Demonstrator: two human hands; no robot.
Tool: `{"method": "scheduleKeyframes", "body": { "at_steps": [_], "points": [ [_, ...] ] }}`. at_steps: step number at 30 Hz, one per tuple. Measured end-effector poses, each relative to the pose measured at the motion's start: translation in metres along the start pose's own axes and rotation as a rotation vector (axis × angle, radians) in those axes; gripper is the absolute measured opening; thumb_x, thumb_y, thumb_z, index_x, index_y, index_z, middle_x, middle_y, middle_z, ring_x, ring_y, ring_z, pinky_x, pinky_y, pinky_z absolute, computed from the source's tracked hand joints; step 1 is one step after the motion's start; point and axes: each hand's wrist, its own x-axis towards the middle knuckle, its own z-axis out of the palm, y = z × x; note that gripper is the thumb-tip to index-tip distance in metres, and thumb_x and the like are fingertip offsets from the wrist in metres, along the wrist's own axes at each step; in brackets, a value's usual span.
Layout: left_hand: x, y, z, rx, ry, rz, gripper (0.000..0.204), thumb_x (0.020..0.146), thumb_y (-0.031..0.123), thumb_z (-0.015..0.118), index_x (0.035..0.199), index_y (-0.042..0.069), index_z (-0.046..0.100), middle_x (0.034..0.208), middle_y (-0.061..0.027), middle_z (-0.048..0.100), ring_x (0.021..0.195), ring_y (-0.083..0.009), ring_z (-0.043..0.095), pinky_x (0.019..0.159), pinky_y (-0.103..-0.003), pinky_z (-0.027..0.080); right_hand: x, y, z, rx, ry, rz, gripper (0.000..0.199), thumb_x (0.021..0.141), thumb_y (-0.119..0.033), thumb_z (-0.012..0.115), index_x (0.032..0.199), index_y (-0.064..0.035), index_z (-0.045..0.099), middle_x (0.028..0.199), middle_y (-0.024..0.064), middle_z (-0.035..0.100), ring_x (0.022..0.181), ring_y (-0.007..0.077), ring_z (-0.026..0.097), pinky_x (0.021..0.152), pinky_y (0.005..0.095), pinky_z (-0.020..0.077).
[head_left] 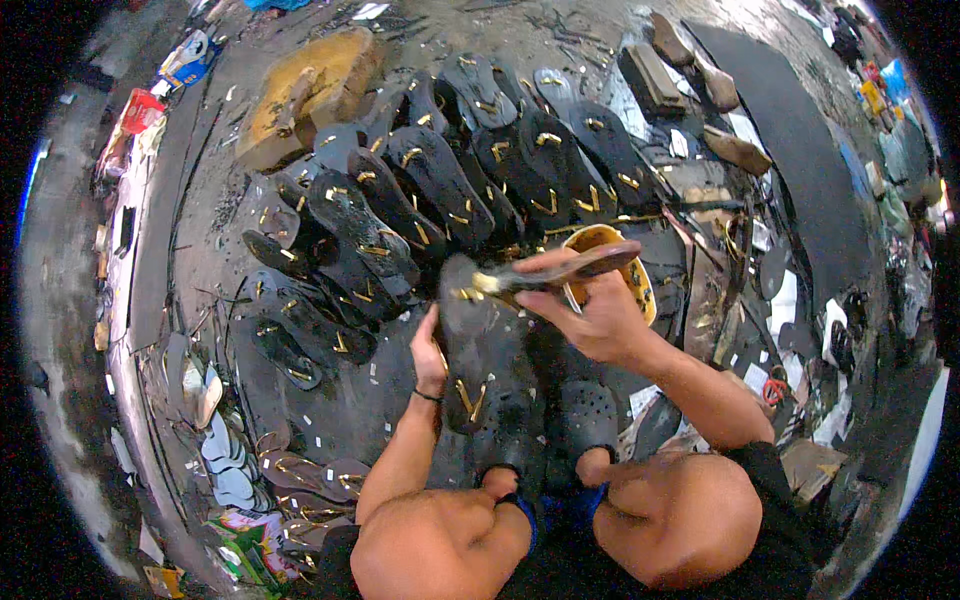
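Observation:
Gripped along its left edge by my left hand (430,352) is a dark sandal sole (468,345), held tilted above my feet. Pale yellow strips show near both of its ends. In my right hand (605,315) is a brush (585,264) with a brown handle, its pale yellow tip at the sole's far end. Just behind that hand, partly hidden by it, stands a yellow tub (598,234) with dark stains. Several similar dark soles (440,175) with yellowish strips lie in overlapping rows beyond my hands.
A thick yellow-brown block (355,70) sits at the far left. Wooden foot-shaped forms (738,150) lie at the far right beside a large dark sheet (815,190). Stacked grey sole pieces (232,465) and brown sandals (312,474) are at the near left. Scraps litter the right side.

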Motion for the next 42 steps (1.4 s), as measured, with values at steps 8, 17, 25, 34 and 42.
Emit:
{"method": "scheduleKeyframes", "body": {
  "at_steps": [8,17,25,34,42],
  "points": [
    [-0.010,0.002,0.030,0.316,0.205,0.134,0.044,0.105,0.029,0.044,0.136,0.000,0.056,0.126,-0.0118,0.065,0.105,-0.0246,0.067,0.094,-0.040,0.054,0.010,0.010,0.022,-0.333,0.053,-0.323,0.023,0.084,-0.011,0.068,0.107,-0.0135,0.072,0.095,0.0124,0.072,0.087,0.0351,0.067,0.073,0.0483,0.0486],
    [-0.009,0.020,0.015,-0.361,-0.378,0.055,0.054,0.103,0.038,0.037,0.137,-0.001,0.052,0.131,-0.0199,0.062,0.113,-0.0317,0.065,0.097,-0.044,0.054,-0.023,0.003,0.019,-0.372,0.054,-0.088,0.025,0.077,-0.016,0.077,0.101,-0.0203,0.074,0.094,0.0034,0.071,0.099,0.0258,0.062,0.085,0.0426,0.0408],
    [-0.032,0.018,0.080,-0.227,-0.175,-0.018,0.063,0.102,0.046,0.039,0.145,0.001,0.046,0.141,-0.0241,0.053,0.127,-0.0398,0.055,0.108,-0.051,0.045,0.050,0.020,-0.025,-0.529,0.295,-0.139,0.020,0.084,-0.025,0.076,0.103,-0.0188,0.074,0.101,0.0030,0.069,0.109,0.0262,0.057,0.092,0.0394,0.0335],
    [-0.011,0.009,-0.001,-0.228,0.174,0.107,0.058,0.102,0.040,0.036,0.139,-0.002,0.051,0.133,-0.0221,0.060,0.120,-0.0366,0.059,0.104,-0.049,0.047,-0.057,0.030,0.017,-0.072,-0.170,-0.066,0.019,0.079,-0.020,0.082,0.094,-0.0125,0.073,0.097,0.0055,0.070,0.097,0.0260,0.065,0.089,0.0391,0.0466],
    [-0.078,-0.007,-0.017,-0.273,0.180,-0.040,0.053,0.104,0.041,0.036,0.136,0.001,0.053,0.127,-0.0187,0.063,0.111,-0.0331,0.063,0.095,-0.046,0.052,-0.039,0.123,-0.072,-0.954,0.393,0.059,0.018,0.087,-0.024,0.073,0.101,-0.0117,0.075,0.096,0.0095,0.072,0.098,0.0295,0.063,0.085,0.0434,0.0434]
  ]
}}
